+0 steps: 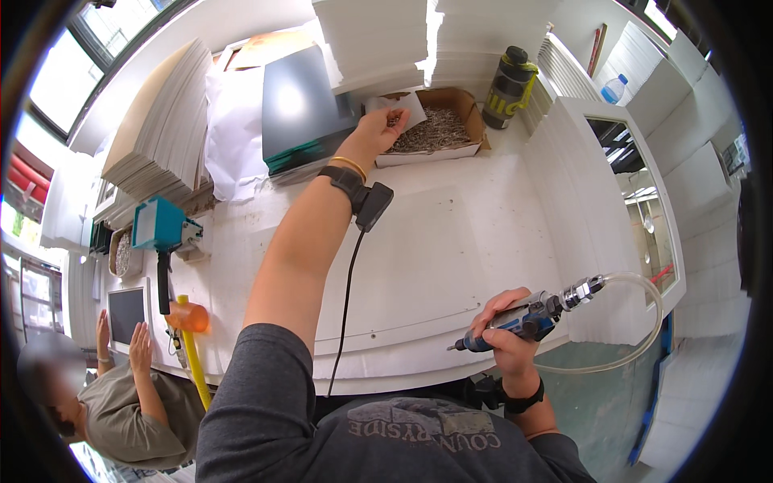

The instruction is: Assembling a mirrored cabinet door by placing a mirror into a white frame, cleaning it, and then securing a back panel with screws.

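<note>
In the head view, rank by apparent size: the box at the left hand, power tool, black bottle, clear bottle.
1. Box
2. Unsure between: power tool (longer), black bottle (wider)
3. Clear bottle

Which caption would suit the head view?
Left hand at a brown cardboard box of small greyish pieces; right hand gripping a blue-grey cylindrical tool.

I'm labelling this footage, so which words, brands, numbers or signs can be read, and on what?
I won't copy wording out, but lettering shows here:
Dark grey cloth T-shirt: large faded capitals on the chest, upside down in view, partly lost in folds.
Dark cylindrical bottle with a yellow-green strap: large yellow-green letters on its side.
Blue-and-grey handheld tool in the right hand: any markings are too small to read.
</note>
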`<action>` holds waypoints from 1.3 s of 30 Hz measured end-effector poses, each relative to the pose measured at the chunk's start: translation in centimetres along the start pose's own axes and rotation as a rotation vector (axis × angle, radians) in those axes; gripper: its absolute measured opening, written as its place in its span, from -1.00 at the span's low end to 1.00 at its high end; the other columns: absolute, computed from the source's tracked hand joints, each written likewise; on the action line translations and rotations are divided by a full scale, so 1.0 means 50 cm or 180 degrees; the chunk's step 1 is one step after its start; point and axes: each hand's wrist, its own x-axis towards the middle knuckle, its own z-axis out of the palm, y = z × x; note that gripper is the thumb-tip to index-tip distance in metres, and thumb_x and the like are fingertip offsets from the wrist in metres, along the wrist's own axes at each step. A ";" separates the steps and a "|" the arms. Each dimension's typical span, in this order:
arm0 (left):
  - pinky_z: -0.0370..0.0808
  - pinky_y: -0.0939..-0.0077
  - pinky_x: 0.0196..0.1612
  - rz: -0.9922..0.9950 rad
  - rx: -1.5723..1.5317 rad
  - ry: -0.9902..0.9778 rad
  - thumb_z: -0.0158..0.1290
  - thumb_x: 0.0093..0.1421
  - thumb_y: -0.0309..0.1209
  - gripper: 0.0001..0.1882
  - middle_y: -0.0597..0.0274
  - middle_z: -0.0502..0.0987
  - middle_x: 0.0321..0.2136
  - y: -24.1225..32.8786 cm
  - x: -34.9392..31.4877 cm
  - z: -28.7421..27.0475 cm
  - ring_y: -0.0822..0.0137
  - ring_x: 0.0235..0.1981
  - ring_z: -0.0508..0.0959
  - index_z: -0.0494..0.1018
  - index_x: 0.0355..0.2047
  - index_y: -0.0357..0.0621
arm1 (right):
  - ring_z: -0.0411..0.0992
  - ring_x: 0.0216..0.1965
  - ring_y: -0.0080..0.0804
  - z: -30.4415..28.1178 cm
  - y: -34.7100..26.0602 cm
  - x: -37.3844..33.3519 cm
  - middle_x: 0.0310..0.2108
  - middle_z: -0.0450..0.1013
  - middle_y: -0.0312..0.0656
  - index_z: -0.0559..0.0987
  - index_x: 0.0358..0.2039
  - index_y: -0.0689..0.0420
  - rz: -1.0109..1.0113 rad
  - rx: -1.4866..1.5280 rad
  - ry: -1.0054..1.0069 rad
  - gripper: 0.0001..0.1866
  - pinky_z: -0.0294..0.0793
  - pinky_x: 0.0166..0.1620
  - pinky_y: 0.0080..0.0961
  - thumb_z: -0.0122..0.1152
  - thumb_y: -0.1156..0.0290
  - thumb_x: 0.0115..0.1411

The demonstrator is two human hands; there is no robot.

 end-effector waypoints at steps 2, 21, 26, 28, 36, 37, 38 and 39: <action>0.58 0.71 -0.21 0.0067 0.0096 -0.0321 -0.17 0.22 -0.62 -0.85 0.02 0.34 -0.27 0.008 0.001 -0.003 0.29 -0.32 0.46 0.26 -0.26 -0.54 | 0.43 -0.54 -0.37 0.002 0.003 0.004 -0.48 0.37 -0.14 0.33 -0.36 0.18 -0.0063 -0.0032 0.0011 -0.68 0.50 -0.35 -0.40 0.12 0.69 -0.19; 0.29 0.83 -0.56 -0.0956 0.1094 -0.0801 -0.22 0.32 -0.29 -0.74 0.34 0.34 -0.50 0.035 -0.633 -0.264 0.60 -0.51 0.28 0.31 -0.42 -0.20 | 0.37 -0.50 -0.36 0.205 -0.062 0.042 -0.45 0.32 -0.18 0.29 -0.31 0.08 -0.0935 0.0107 -0.1306 -0.64 0.41 -0.31 -0.36 0.16 0.61 -0.16; 0.12 0.84 -0.63 -0.0878 0.0487 -0.0780 -0.19 0.31 -0.22 -0.70 0.40 0.27 -0.57 0.008 -0.711 -0.365 0.63 -0.59 0.17 0.29 -0.45 -0.17 | 0.40 -0.46 -0.37 0.320 -0.018 0.039 -0.42 0.34 -0.16 0.30 -0.30 0.09 -0.0997 0.0194 -0.1757 -0.66 0.43 -0.21 -0.30 0.13 0.65 -0.12; 0.08 0.84 -0.64 -0.0818 0.0300 -0.0638 -0.18 0.30 -0.20 -0.70 0.41 0.25 -0.59 0.000 -0.733 -0.384 0.63 -0.61 0.14 0.29 -0.45 -0.16 | 0.40 -0.45 -0.38 0.357 0.004 0.030 -0.41 0.34 -0.15 0.30 -0.30 0.10 -0.0985 0.0121 -0.1865 -0.66 0.43 -0.20 -0.30 0.13 0.66 -0.11; 0.11 0.85 -0.64 -0.0541 -0.0359 -0.0555 -0.14 0.29 -0.20 -0.71 0.41 0.27 -0.58 0.014 -0.788 -0.423 0.66 -0.63 0.15 0.29 -0.39 -0.19 | 0.40 -0.41 -0.38 0.428 0.061 -0.011 -0.39 0.35 -0.14 0.30 -0.29 0.10 -0.0904 -0.0076 -0.2076 -0.66 0.43 -0.17 -0.29 0.10 0.68 -0.09; 0.11 0.85 -0.64 -0.0532 -0.0371 -0.0568 -0.14 0.29 -0.20 -0.71 0.41 0.27 -0.58 0.017 -0.790 -0.427 0.66 -0.63 0.15 0.29 -0.39 -0.19 | 0.40 -0.41 -0.38 0.434 0.063 -0.015 -0.39 0.35 -0.14 0.30 -0.29 0.10 -0.0892 -0.0090 -0.2094 -0.66 0.43 -0.17 -0.29 0.10 0.68 -0.09; 0.11 0.85 -0.64 -0.0524 -0.0391 -0.0572 -0.14 0.29 -0.20 -0.71 0.41 0.27 -0.58 0.018 -0.793 -0.432 0.66 -0.63 0.15 0.29 -0.39 -0.19 | 0.40 -0.41 -0.38 0.439 0.065 -0.019 -0.38 0.34 -0.14 0.29 -0.29 0.10 -0.0936 -0.0118 -0.2100 -0.66 0.42 -0.18 -0.29 0.10 0.68 -0.09; 0.11 0.85 -0.64 -0.0529 -0.0431 -0.0582 -0.14 0.29 -0.20 -0.71 0.41 0.27 -0.58 0.018 -0.792 -0.438 0.66 -0.63 0.15 0.29 -0.39 -0.19 | 0.40 -0.41 -0.38 0.442 0.068 -0.021 -0.38 0.34 -0.14 0.29 -0.29 0.09 -0.0987 -0.0151 -0.2103 -0.66 0.42 -0.18 -0.28 0.10 0.68 -0.09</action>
